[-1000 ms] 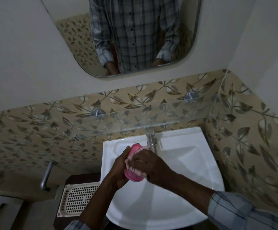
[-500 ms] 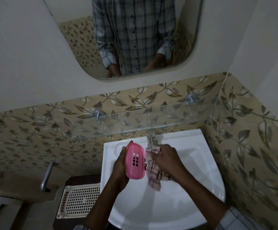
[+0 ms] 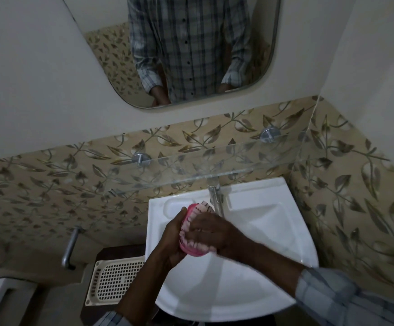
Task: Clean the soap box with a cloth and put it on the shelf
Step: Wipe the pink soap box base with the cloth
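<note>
My left hand point(image 3: 172, 241) grips the pink soap box point(image 3: 192, 251) from the left, holding it over the white sink point(image 3: 257, 231). My right hand point(image 3: 211, 234) lies across the box and presses a pink-and-white checked cloth point(image 3: 202, 208) onto it. The cloth covers most of the box; only its pink rim shows at the top and bottom. A glass shelf point(image 3: 214, 168) hangs on the tiled wall just above the sink and has nothing on it.
A chrome tap point(image 3: 216, 196) stands right behind my hands. A cream perforated tray point(image 3: 116, 281) lies on a dark stand left of the sink. A metal handle point(image 3: 70, 248) sticks out at the left. A mirror point(image 3: 191, 48) hangs above.
Half a second ago the cloth hung beside the uncovered box in my right hand. Now my right hand has moved left and pressed the cloth over the box again.
</note>
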Tool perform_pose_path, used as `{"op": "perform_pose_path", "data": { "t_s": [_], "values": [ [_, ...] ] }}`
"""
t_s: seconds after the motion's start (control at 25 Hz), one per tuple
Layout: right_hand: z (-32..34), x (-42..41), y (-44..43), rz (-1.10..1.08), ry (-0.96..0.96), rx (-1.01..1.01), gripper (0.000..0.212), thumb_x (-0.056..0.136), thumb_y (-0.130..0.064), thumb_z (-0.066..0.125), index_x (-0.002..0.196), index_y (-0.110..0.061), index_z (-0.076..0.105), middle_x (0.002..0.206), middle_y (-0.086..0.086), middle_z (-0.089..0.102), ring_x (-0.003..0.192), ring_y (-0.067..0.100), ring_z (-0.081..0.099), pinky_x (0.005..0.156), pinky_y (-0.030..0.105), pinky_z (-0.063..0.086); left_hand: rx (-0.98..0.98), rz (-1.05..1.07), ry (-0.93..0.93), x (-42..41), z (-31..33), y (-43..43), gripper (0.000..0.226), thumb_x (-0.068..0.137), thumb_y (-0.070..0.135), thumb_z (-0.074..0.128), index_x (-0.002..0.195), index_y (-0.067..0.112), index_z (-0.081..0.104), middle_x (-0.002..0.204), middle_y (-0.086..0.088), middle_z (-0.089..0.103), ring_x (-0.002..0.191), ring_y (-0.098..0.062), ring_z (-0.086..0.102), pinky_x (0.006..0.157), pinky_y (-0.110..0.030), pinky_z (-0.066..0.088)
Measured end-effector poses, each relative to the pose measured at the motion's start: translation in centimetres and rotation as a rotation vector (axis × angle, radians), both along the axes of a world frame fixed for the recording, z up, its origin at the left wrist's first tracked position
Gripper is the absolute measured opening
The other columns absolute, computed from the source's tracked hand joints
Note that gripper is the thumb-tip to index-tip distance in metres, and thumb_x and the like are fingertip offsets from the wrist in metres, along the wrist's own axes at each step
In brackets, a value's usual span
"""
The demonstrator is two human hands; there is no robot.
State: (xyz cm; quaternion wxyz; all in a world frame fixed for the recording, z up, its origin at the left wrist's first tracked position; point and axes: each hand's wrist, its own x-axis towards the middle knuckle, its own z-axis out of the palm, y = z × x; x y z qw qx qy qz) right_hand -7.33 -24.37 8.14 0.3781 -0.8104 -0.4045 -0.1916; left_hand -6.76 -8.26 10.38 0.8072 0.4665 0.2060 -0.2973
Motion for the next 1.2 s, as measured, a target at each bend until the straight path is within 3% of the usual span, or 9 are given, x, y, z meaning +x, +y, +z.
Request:
{"op": "perform_pose_path", "data": {
  "t_s": [0.08,0.2,0.32,0.44,0.6,0.68,0.84,1.0,1.2],
  "values": [
    [0.8,0.8,-0.3,-0.079,0.060,0.025,0.022,0.091,0.008,0.059,0.110,0.010,0.069,0.107,0.026,0.070,0.100,0.042,0.068,0.099,0.037,0.050,-0.009,0.008,-0.020,-0.2,-0.1,0.3,0.050,0.104,0.041,0.039,0.124,0.004,0.066,0.112,-0.026,0.072,0.091,-0.038,0.073,0.077,-0.046,0.062],
    [0.6,0.6,0.2,0.027,-0.127,-0.013,0.026,0.098,-0.004,0.050,0.109,0.004,0.073,0.108,0.021,0.072,0.102,0.035,0.069,0.095,0.044,0.052,-0.030,0.029,-0.006,-0.2,0.0,0.4,0.054,0.104,0.041,0.036,0.127,0.002,0.064,0.116,-0.024,0.072,0.098,-0.035,0.073,0.087,-0.044,0.059],
    [0.7,1.4,0.1,-0.138,-0.003,0.046,0.023,0.092,-0.004,0.065,0.114,-0.003,0.072,0.106,0.017,0.070,0.100,0.034,0.064,0.094,0.046,0.051,0.038,0.026,-0.047,-0.2,0.1,0.3,0.054,0.104,0.043,0.036,0.131,0.003,0.061,0.110,-0.023,0.073,0.090,-0.035,0.072,0.082,-0.045,0.059],
    [0.2,0.9,0.7,-0.152,-0.071,-0.060,0.039,0.082,0.003,0.071,0.119,-0.008,0.070,0.106,0.014,0.069,0.098,0.031,0.063,0.092,0.042,0.052,0.047,0.074,-0.087,0.0,0.4,0.2,0.055,0.103,0.042,0.037,0.133,0.002,0.058,0.113,-0.020,0.074,0.098,-0.030,0.072,0.082,-0.039,0.062],
    [1.0,1.2,0.5,-0.456,0.413,-0.092,0.030,0.082,0.000,0.066,0.110,-0.011,0.071,0.097,0.003,0.063,0.090,0.021,0.062,0.074,0.031,0.055,0.177,0.099,-0.162,-0.4,-0.2,0.2,0.059,0.100,0.051,0.038,0.131,0.006,0.060,0.110,-0.024,0.071,0.094,-0.035,0.069,0.081,-0.045,0.058],
    [1.3,1.8,-0.6,-0.496,0.750,0.163,0.030,0.082,0.003,0.063,0.106,-0.010,0.073,0.096,-0.003,0.069,0.089,0.012,0.065,0.074,0.010,0.050,0.188,0.106,-0.149,-0.2,-0.2,0.8,0.065,0.102,0.054,0.032,0.131,0.002,0.059,0.107,-0.028,0.069,0.091,-0.037,0.068,0.084,-0.047,0.056],
    [2.4,2.5,-4.7,-0.350,1.456,0.859,0.034,0.081,0.013,0.047,0.109,0.008,0.066,0.097,0.026,0.071,0.081,0.031,0.068,0.072,0.033,0.056,-0.020,0.080,-0.120,0.0,0.6,3.2,0.070,0.097,0.057,0.040,0.131,-0.001,0.061,0.115,-0.030,0.067,0.089,-0.040,0.069,0.081,-0.047,0.058],
    [3.1,1.4,-5.7,-0.293,1.477,0.842,0.021,0.090,0.002,0.059,0.108,0.000,0.070,0.102,0.026,0.074,0.089,0.039,0.073,0.076,0.049,0.062,-0.164,-0.033,-0.115,0.0,1.1,2.9,0.072,0.092,0.057,0.048,0.133,-0.001,0.060,0.116,-0.031,0.065,0.091,-0.043,0.067,0.081,-0.049,0.058],
    [2.9,0.2,-3.6,-0.275,1.455,0.967,0.034,0.082,-0.026,0.075,0.106,-0.002,0.072,0.094,0.024,0.076,0.074,0.033,0.075,0.062,0.040,0.061,-0.231,-0.016,-0.033,-0.6,0.8,0.8,0.066,0.088,0.056,0.051,0.124,0.005,0.069,0.108,-0.023,0.072,0.089,-0.035,0.070,0.075,-0.044,0.059]
  ]
}}
